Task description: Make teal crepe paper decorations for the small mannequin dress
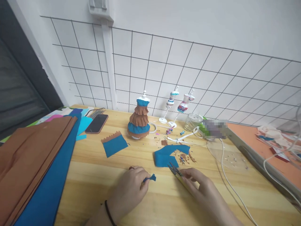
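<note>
My left hand (133,190) pinches a small gathered blue piece (150,178), its fanned end pointing right. In my right hand (202,188) is a pair of scissors (176,173), the blades a little apart and touching or just over the lower edge of a folded blue strip (162,157). Brown and blue scraps (184,158) lie beside that strip. Behind my hands stands a small dress form (139,119) in tiered brown and blue ruffles. A blue piece with a jagged brown edge (115,146) lies flat to its left.
Brown sheets (28,150) over blue cover the left side, near a phone (97,123). Two small mannequins (169,103) stand by the wall beside a glass jar (192,121). A white cable (227,179) runs down the right side of the wooden table (94,188).
</note>
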A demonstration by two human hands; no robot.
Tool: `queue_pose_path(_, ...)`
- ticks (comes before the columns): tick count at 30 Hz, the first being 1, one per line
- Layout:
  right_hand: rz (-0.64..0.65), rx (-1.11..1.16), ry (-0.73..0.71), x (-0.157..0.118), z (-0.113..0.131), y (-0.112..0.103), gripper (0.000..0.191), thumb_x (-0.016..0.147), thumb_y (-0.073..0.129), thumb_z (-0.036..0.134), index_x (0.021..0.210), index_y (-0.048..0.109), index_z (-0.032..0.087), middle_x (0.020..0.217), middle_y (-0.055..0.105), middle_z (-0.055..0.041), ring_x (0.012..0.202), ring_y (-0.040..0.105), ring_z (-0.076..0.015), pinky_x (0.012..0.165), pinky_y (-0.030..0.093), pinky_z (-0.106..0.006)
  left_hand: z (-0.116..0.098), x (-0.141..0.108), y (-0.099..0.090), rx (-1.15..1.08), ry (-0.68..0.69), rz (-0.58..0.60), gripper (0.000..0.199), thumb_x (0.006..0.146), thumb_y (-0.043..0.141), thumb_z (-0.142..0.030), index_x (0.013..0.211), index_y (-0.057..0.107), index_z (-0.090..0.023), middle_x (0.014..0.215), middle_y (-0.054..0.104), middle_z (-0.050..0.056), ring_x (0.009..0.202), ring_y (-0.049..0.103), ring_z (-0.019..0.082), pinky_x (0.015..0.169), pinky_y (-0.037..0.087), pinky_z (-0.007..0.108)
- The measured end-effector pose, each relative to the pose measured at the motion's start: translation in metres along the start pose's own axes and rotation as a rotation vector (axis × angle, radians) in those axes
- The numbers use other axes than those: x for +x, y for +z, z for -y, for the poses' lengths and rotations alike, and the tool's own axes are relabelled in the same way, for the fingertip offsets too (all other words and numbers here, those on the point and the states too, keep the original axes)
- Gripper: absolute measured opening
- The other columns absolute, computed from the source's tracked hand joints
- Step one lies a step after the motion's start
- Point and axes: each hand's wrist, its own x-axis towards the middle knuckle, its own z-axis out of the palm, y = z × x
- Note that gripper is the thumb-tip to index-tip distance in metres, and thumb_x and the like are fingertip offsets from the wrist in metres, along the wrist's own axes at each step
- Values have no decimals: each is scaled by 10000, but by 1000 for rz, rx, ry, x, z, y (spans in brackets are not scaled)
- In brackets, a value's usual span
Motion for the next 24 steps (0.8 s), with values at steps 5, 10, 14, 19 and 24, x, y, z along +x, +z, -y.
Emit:
queue_pose_path(5,-42,-247,-57,-1,-6,12,183,781,527,335,909,607,231,870,676,-67,780,643,-232,645,526,-327,1,0,0,-1,-24,3,160,742,470,-111,795,604,-183,802,629,22,793,554,166,734,420,297)
queue_pose_path(10,-21,-310,8,-9,-12,25,180,811,470,339,910,594,253,838,681,-53,736,659,-224,601,545,-330,1,-2,1,7,8,-8,142,745,486,-134,790,608,-193,803,634,18,798,552,163,716,418,276)
queue_pose_path(14,-5,-243,-77,-12,-14,28,183,785,509,364,909,587,254,830,688,-51,726,664,-220,594,551,-305,2,-2,4,-3,13,-36,140,747,502,-153,805,622,-194,813,644,16,784,558,156,719,418,270)
queue_pose_path(19,-27,-215,-270,21,1,20,218,824,487,364,943,602,223,891,668,-73,810,636,-226,675,527,-323,0,-1,4,-21,1,-91,127,736,510,-149,781,625,-181,784,636,32,782,557,160,706,422,265)
queue_pose_path(24,-69,-325,-335,102,22,27,186,855,466,229,905,633,163,912,655,-89,873,588,-231,753,480,-369,3,1,2,-14,-15,-116,145,742,488,-112,783,610,-178,784,632,27,777,558,153,707,418,264)
